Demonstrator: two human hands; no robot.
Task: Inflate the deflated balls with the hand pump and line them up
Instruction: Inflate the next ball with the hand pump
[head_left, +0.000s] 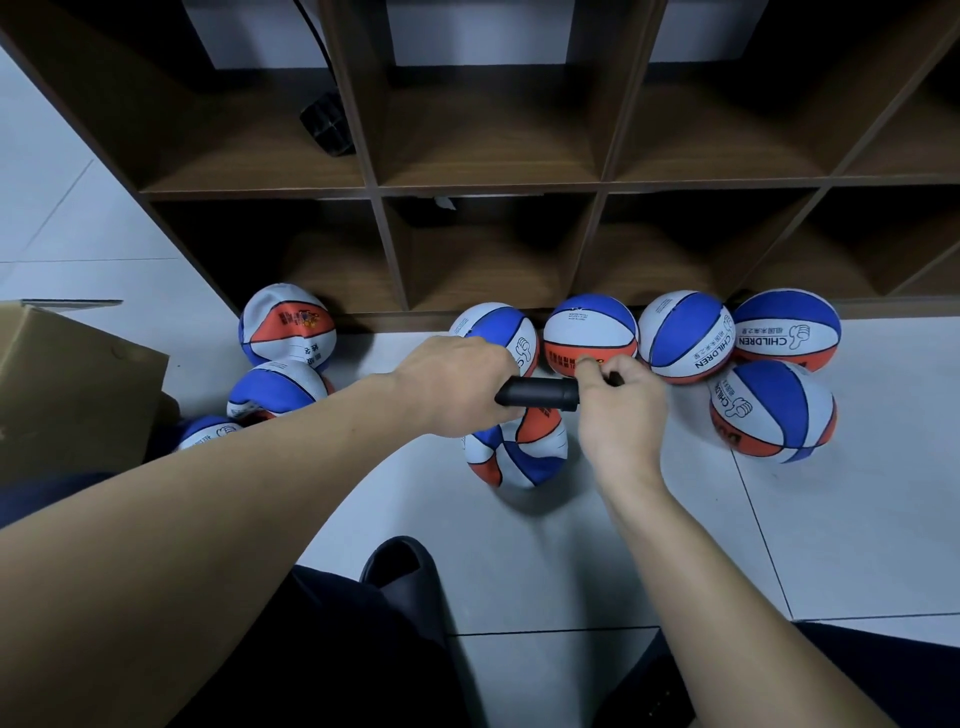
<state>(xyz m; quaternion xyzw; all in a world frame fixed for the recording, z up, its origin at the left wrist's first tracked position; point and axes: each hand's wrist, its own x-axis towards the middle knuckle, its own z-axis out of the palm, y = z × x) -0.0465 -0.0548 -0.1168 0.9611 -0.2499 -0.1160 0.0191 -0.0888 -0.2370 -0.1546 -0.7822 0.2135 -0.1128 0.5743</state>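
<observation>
My left hand (457, 382) grips the black hand pump (540, 393), which lies level above the floor. My right hand (621, 402) pinches the pump's right end, where a small dark tip shows between the fingers. Right below the pump a deflated, crumpled blue, white and orange ball (517, 449) sits on the tiles. Several round inflated balls stand along the shelf base: one (506, 332) behind my left hand, then (589, 332), (685, 335), (787, 330), and one in front (772, 410). Soft, dented balls (285, 325), (275, 389), (208, 431) lie at the left.
A dark wooden cubby shelf (493, 189) runs across the back, with a black object (327, 124) in one compartment. A cardboard box (67, 384) stands at the left. My dark slipper (400, 571) and trouser legs fill the bottom. The floor is pale tile.
</observation>
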